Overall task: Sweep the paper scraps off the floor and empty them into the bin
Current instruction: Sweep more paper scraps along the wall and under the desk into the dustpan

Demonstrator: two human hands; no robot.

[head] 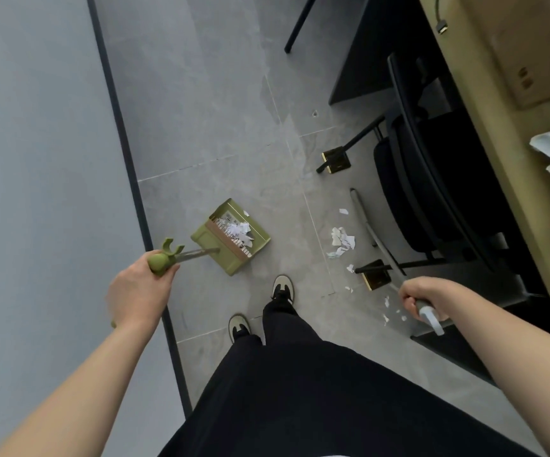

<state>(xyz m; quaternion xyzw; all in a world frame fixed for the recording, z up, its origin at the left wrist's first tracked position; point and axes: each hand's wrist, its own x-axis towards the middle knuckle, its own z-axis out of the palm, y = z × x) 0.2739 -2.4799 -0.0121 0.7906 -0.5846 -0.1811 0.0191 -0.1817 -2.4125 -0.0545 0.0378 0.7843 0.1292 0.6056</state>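
Wall (29, 159): grey, along the left side, with a dark skirting strip where it meets the floor (201, 103)
Left hand (138, 288): fingers curled tight round the green knob at the top of the dustpan handle (197, 253)
Dustpan (230, 237): green, standing on the grey floor tiles just right of the skirting, open side facing right
Dustpan contents (239, 230): heap of white paper scraps lying inside, against the comb teeth
Shoes (283, 288): two pale ones below the dustpan, under black trousers
Loose scraps (341, 240): white cluster on the floor right of the dustpan, near the chair legs; smaller bits trail down toward the right hand
Right hand (422, 303): closed round the grey broom handle (427, 313); broom head not clearly visible
Chair (432, 179): black, pushed under the table (484, 133)
Cardboard box (537, 51): on the table, far right
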